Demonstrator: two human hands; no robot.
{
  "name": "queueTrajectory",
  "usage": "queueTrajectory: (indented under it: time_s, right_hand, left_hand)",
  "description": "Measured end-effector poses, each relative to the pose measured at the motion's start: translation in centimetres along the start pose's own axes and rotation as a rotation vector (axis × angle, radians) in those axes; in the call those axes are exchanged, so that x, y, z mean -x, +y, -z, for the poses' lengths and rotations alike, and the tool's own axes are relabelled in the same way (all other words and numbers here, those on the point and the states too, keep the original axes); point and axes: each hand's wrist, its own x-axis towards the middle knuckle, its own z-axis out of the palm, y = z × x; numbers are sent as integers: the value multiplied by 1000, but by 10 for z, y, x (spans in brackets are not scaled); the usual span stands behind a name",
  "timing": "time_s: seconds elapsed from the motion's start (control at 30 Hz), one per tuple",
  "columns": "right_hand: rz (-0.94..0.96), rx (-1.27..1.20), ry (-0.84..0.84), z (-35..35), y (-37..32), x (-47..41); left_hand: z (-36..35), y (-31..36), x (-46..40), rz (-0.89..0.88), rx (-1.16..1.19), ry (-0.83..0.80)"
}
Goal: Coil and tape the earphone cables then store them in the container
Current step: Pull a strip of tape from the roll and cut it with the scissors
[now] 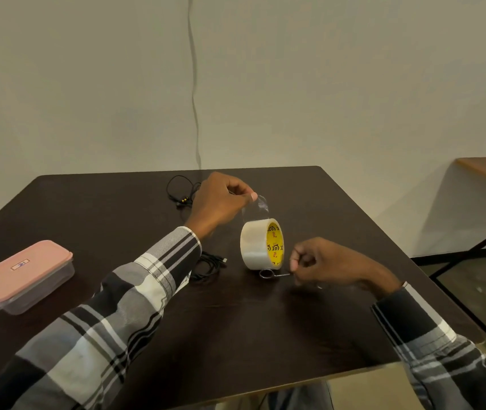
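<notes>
- Your left hand [221, 202] pinches the free tape end [258, 207], pulled up off the roll [261, 244] standing mid-table; keep that strip taut and short.
- Your right hand [324, 266] is closed around small scissors [268, 273] lying at the roll's base; lift them and cut close to the roll.
- The coiled cable [210, 266] lies just left of the roll, another [181, 193] far behind; the container [23, 275] sits shut, far left.

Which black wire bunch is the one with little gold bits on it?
The far cable bundle, by the table's back edge behind the left hand. The near cable bundle, beside the tape roll, shows no gold.
</notes>
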Motion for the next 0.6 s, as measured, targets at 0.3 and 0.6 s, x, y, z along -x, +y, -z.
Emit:
queueTrajectory:
  time_s: [0.3, 0.6]
  right_hand:
    - [218, -258, 207, 37, -31, -1]
    - [202, -408, 481, 28, -43, -29]
  left_hand:
    - [2, -1, 2, 114, 29, -97]
    - [10, 5, 7, 239, 346, -377]
